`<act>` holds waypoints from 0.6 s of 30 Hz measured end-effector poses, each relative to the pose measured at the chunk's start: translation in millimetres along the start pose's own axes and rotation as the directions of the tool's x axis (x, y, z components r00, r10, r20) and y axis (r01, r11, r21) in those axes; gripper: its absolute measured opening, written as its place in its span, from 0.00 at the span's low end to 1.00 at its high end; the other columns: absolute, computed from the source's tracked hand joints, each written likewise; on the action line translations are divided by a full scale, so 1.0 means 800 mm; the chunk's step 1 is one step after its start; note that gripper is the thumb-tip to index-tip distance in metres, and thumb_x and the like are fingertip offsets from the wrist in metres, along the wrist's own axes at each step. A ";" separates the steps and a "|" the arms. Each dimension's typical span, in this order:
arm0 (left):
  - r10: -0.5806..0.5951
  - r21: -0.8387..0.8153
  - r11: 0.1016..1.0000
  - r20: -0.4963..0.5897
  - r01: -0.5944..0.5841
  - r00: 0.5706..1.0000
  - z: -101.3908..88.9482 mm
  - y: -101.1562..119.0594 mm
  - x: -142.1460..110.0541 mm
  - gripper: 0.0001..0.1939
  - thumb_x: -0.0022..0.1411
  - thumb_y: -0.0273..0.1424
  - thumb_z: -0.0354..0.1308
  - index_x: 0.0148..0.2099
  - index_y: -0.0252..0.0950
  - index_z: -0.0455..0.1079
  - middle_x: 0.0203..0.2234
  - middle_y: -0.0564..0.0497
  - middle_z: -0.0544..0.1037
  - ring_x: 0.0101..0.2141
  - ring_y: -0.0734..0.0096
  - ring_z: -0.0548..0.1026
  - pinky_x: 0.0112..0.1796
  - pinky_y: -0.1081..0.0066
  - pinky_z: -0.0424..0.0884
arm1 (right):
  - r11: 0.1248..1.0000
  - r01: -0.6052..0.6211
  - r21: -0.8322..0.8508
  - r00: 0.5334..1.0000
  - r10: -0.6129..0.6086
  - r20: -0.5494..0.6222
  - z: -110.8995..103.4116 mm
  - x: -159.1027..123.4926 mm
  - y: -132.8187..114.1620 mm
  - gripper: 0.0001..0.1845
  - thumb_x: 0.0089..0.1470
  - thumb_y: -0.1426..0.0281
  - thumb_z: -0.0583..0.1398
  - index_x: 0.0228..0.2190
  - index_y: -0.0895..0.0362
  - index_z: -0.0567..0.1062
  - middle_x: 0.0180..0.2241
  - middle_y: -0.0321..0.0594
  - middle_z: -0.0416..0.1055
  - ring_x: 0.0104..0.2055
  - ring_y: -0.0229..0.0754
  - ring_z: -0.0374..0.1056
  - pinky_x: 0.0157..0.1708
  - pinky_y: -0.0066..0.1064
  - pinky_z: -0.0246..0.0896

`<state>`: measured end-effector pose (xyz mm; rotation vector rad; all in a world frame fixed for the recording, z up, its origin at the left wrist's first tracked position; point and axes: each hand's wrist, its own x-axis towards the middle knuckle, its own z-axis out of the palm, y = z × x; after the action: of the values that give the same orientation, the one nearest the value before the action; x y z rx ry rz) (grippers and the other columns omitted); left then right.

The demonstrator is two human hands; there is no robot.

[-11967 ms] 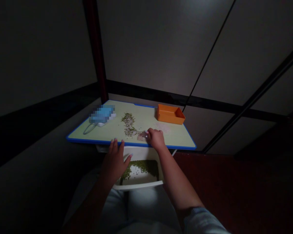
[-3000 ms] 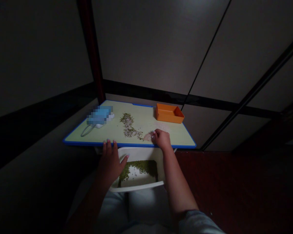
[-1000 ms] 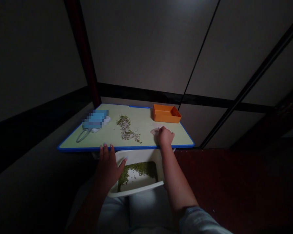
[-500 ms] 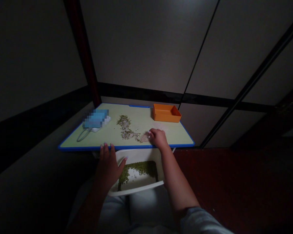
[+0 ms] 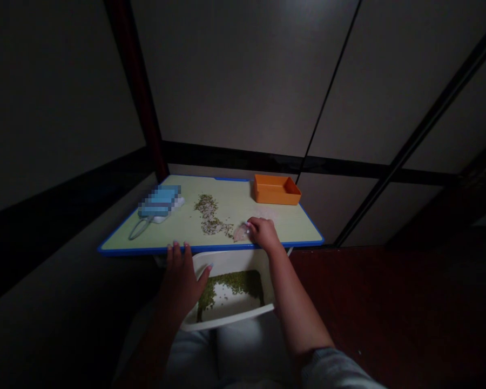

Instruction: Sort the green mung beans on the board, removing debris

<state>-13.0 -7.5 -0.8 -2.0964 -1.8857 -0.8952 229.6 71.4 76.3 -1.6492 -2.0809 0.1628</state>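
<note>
The right hand [image 5: 262, 232] had its thumb and fingers curled and drawn together at the pale pinkish patch [image 5: 240, 233] on the tabletop [image 5: 178, 231]; the dim view did not show whether anything was pinched between the fingertips. Its back faced up, the fingertips pointed left, and the forearm slanted up and leftward from the lower right, crossing the near edge of the table. The left hand [image 5: 182, 281] was open, its fingers spread and pointing away from the body, with their tips at the blue table edge [image 5: 146, 251] and the thumb reaching over the left side of the white tub [image 5: 230, 262].

The scattered bean mix [image 5: 208, 215], green beans among paler bits, lay left of the right hand in a loose, bent strip. Its long axis ran from the far left toward the near right, the near end tapering beside the patch. The tub sat over the lap, below the table edge, its longer side running left to right, with green beans [image 5: 243, 282] along its far and left parts.

An orange box [image 5: 277, 197] stood at the far right of the tabletop; a blurred blue item [image 5: 160, 201] with a pale loop [image 5: 140, 228] lay at the left.
</note>
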 end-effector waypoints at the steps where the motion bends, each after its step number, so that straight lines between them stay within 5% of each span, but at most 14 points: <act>1: -0.002 0.001 1.000 -0.002 0.002 1.000 0.001 0.000 0.000 0.42 0.58 0.47 0.49 0.63 0.17 0.51 0.63 0.21 0.50 0.65 0.38 0.45 0.59 0.46 0.54 | 1.000 -0.001 0.001 1.000 0.001 0.002 0.000 0.000 0.000 0.13 0.62 0.67 0.52 0.35 0.53 0.76 0.35 0.40 0.76 0.40 0.40 0.68 0.42 0.29 0.51; 18: 0.034 0.008 0.999 -0.057 -0.034 0.998 0.010 -0.011 -0.001 0.43 0.59 0.50 0.44 0.61 0.15 0.53 0.62 0.21 0.52 0.65 0.36 0.46 0.59 0.45 0.53 | 0.997 -0.016 0.077 0.999 0.012 0.046 0.001 -0.001 -0.002 0.14 0.62 0.65 0.53 0.35 0.53 0.79 0.35 0.40 0.79 0.38 0.39 0.71 0.40 0.26 0.53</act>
<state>-19.1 -2.0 -10.0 -2.0698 -1.8171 -0.9288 227.6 70.0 75.9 -1.6286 -2.0699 0.2846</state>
